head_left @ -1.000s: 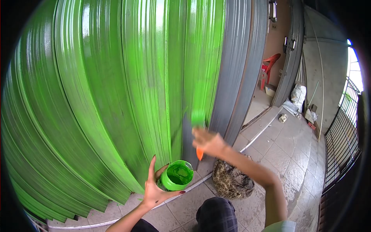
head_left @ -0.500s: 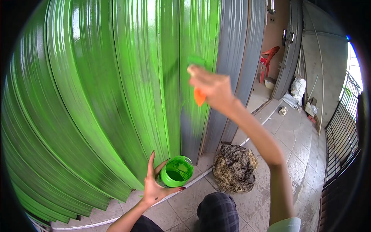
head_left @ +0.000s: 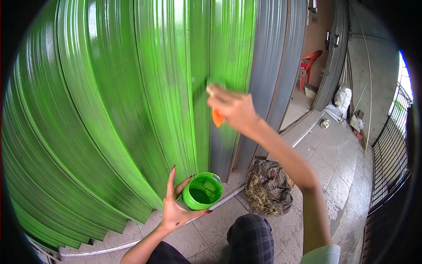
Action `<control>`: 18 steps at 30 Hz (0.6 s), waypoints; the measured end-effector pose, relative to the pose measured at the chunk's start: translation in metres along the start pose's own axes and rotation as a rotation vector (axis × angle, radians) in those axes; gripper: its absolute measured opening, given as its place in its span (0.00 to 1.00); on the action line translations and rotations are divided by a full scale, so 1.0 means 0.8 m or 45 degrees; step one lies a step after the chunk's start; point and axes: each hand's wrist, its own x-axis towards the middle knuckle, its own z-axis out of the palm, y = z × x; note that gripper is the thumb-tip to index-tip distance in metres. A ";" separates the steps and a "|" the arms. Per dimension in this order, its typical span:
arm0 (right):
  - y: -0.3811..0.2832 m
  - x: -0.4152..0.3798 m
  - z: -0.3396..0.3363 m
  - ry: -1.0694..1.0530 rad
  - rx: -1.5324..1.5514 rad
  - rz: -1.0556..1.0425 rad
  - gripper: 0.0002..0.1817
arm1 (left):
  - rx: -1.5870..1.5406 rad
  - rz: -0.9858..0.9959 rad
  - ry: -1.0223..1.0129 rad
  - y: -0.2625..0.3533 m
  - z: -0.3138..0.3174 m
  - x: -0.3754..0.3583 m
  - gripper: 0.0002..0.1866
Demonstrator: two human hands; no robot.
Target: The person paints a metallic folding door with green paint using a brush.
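Note:
My left hand (head_left: 176, 211) grips a small clear tub of green paint (head_left: 196, 205) from the left side, with one finger stretched upward. Paint coats the tub's inside wall, and its mouth faces up toward me. In my right hand (head_left: 237, 111) is a paintbrush with an orange handle (head_left: 218, 119). The bristle end, blurred by motion, is at the ribbed metal folding door (head_left: 160, 88), over a green-painted panel. Lower on that panel the green thins out into bare grey. Panels farther right are still grey metal (head_left: 266, 66).
A patterned cloth bundle (head_left: 269, 190) lies on the tiled floor (head_left: 327, 176) right of the tub. Beyond the doorway stands a red chair (head_left: 312, 59). White bags (head_left: 342, 97) and scraps sit along the far wall, with a barred gate (head_left: 391, 154) at right.
The brush and my right hand have moved slightly down and left over the panel. My left hand keeps its hold on the tub. The view has shifted a little.

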 end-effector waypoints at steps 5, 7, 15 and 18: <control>-0.019 -0.039 0.036 -0.050 -0.107 -0.114 0.10 | -0.014 -0.017 0.002 0.001 -0.001 0.000 0.72; -0.054 -0.097 0.052 -0.225 -0.048 -0.117 0.12 | -0.041 0.006 0.002 0.002 -0.001 0.000 0.72; -0.085 -0.154 0.074 -0.575 0.113 0.070 0.09 | -0.033 -0.001 0.018 0.008 -0.006 -0.006 0.72; -0.038 -0.060 0.039 -0.167 0.077 0.116 0.09 | -0.022 -0.022 0.013 0.004 -0.004 -0.005 0.72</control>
